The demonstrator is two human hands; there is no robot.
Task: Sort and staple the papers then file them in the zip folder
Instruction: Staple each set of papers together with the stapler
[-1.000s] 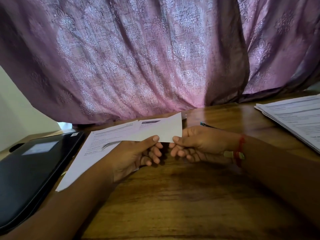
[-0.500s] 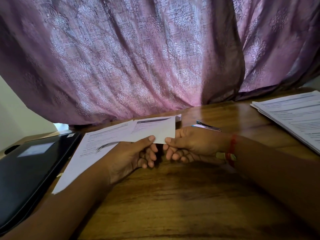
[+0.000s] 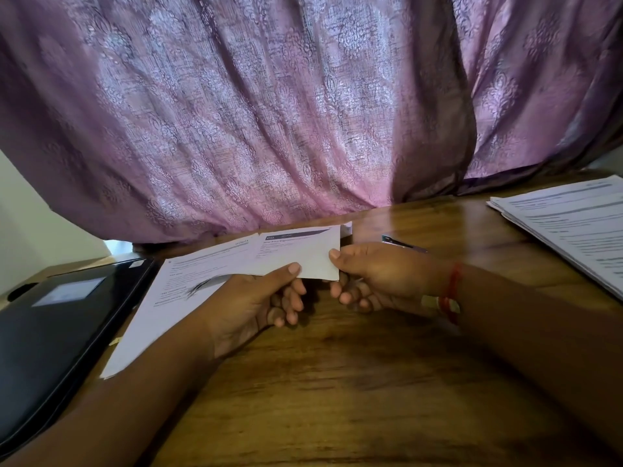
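A small set of white printed sheets (image 3: pixel 300 252) is held just above the wooden table, near its far edge. My left hand (image 3: pixel 259 298) pinches its near edge with the thumb on top. My right hand (image 3: pixel 374 274) pinches its right corner, thumb on top, fingers curled under. A printed page (image 3: pixel 175 298) lies flat to the left, partly under my left arm. Left of that page lies the black zip folder (image 3: pixel 57 332), closed. Behind my right hand a stapler (image 3: pixel 401 243) pokes out, mostly hidden.
A thick stack of printed papers (image 3: pixel 573 224) lies at the table's right edge. A purple patterned curtain (image 3: pixel 303 112) hangs down to the table's far edge. Bare wooden table (image 3: pixel 354 399) stretches in front of my hands.
The held sheets and both hands stay together with the same grip. The view has shifted slightly, so the right stack and stapler sit a little further left.
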